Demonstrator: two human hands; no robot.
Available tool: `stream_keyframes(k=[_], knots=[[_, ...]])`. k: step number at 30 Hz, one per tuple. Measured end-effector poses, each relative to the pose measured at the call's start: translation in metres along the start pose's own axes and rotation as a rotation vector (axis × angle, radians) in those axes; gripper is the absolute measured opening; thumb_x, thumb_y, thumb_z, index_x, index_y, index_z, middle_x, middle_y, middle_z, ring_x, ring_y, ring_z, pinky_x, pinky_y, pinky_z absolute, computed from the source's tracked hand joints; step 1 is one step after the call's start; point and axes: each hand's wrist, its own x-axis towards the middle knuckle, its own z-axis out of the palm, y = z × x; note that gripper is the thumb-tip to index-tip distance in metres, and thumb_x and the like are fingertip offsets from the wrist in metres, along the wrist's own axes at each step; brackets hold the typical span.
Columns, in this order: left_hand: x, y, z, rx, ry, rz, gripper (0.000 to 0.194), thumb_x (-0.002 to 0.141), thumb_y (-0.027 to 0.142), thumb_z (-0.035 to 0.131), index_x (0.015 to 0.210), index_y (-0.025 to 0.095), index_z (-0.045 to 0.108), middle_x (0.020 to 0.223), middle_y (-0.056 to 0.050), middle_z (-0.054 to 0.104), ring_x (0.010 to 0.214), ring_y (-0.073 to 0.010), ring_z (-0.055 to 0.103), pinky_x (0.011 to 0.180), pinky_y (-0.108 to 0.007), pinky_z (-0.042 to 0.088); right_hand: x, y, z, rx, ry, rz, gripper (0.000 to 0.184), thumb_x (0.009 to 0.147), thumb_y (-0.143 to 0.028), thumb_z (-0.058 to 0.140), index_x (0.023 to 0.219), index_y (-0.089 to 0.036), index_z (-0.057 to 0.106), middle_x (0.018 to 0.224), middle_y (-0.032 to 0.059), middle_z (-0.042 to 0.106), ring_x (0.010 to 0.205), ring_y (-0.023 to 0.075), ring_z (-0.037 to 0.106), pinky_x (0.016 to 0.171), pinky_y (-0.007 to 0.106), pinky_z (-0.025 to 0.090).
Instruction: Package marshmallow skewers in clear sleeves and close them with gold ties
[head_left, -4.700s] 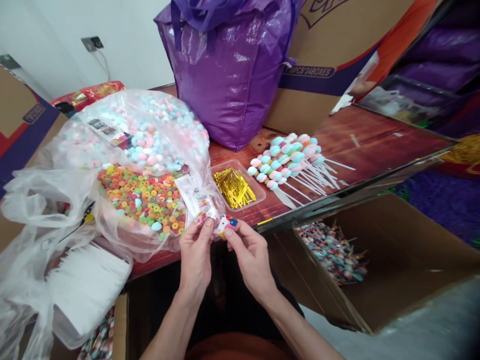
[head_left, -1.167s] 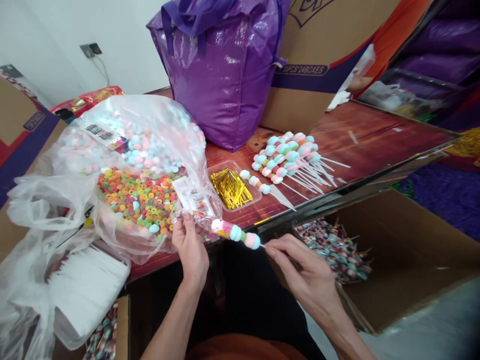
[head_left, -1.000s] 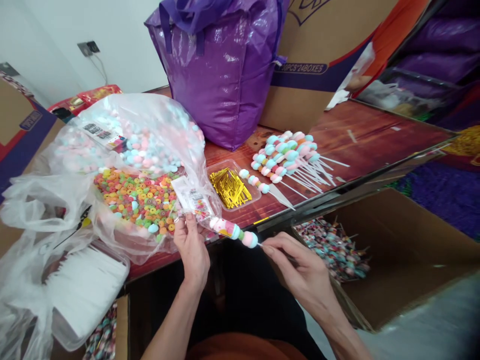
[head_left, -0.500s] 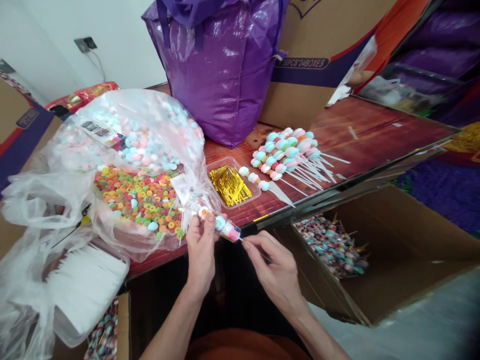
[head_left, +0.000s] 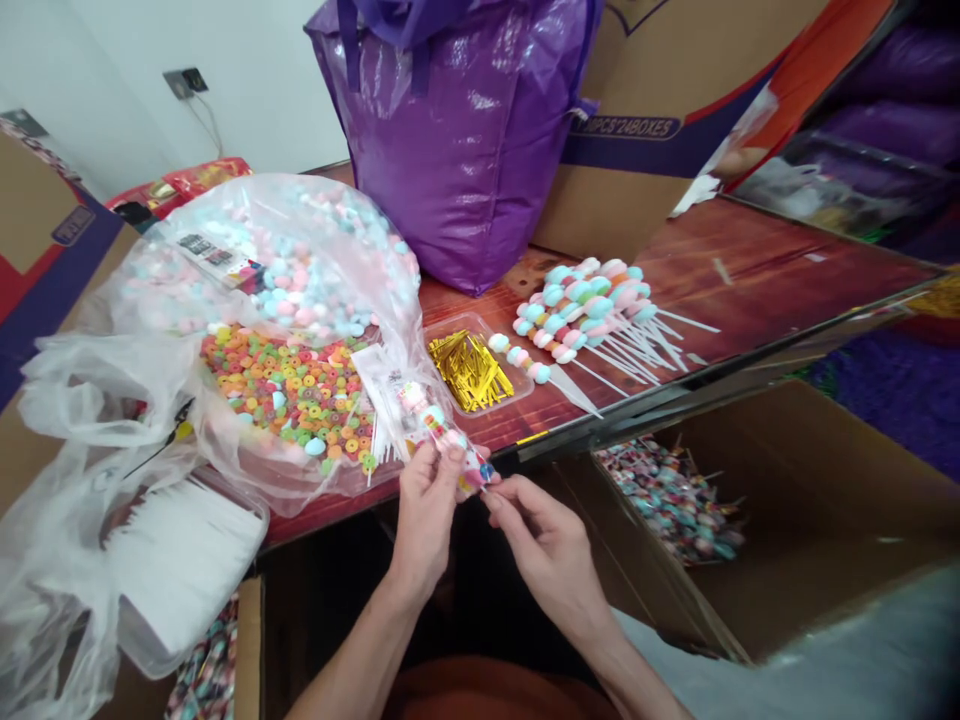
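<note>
My left hand (head_left: pixel 424 510) pinches the open end of a small clear printed sleeve (head_left: pixel 420 415) at the table's front edge. A candy skewer (head_left: pixel 442 432) of pastel marshmallow pieces lies almost wholly inside that sleeve. My right hand (head_left: pixel 544 530) grips the skewer's white stick just behind the sleeve's mouth, fingers pinched together. Both hands meet just below the table edge, over my lap.
A big clear bag (head_left: pixel 277 300) of pastel and ring candies lies on the red table (head_left: pixel 750 270). A tray of gold twist ties (head_left: pixel 469 370), a pile of bare candy skewers (head_left: pixel 585 315), a purple bag (head_left: pixel 465 130). A cardboard box (head_left: pixel 750 520) with wrapped skewers stands at right.
The skewer, held out to the right a second ago, has been pushed left into the sleeve. My right hand moved in close to my left.
</note>
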Motion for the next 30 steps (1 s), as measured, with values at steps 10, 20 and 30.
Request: stream_keyframes(k=[10,20,30], knots=[[-0.006,0.011,-0.002,-0.061,-0.042,-0.035,0.024,0.083,0.038,0.074,0.086,0.014,0.075,0.084,-0.01,0.075,0.08,-0.0204,0.07,0.073,-0.03,0.056,0.007,-0.007,0.032,0.334,-0.004,0.215,0.027,0.093,-0.046,0.061,0.092,-0.02,0.061,0.063,-0.0037,0.055,0.048,0.0103,0.045,0.044,0.022,0.041],[-0.018,0.029,-0.022,-0.137,-0.12,-0.001,0.015,0.08,0.033,0.079,0.08,0.019,0.075,0.07,-0.004,0.064,0.068,-0.016,0.059,0.07,-0.03,0.054,0.03,-0.036,0.04,0.366,-0.309,0.282,0.049,0.1,-0.046,0.042,0.06,-0.02,0.054,0.044,-0.0036,0.046,0.042,0.0105,0.039,0.048,0.024,0.034],[0.001,0.03,-0.028,-0.161,0.027,0.15,0.034,0.08,0.039,0.08,0.068,0.016,0.058,0.061,0.003,0.047,0.056,-0.0063,0.038,0.052,-0.019,0.034,0.136,-0.045,0.016,-1.208,-0.168,0.046,0.025,0.095,-0.019,0.05,0.098,-0.014,0.074,0.104,0.0163,0.074,0.101,0.0285,0.068,0.074,0.03,0.046]])
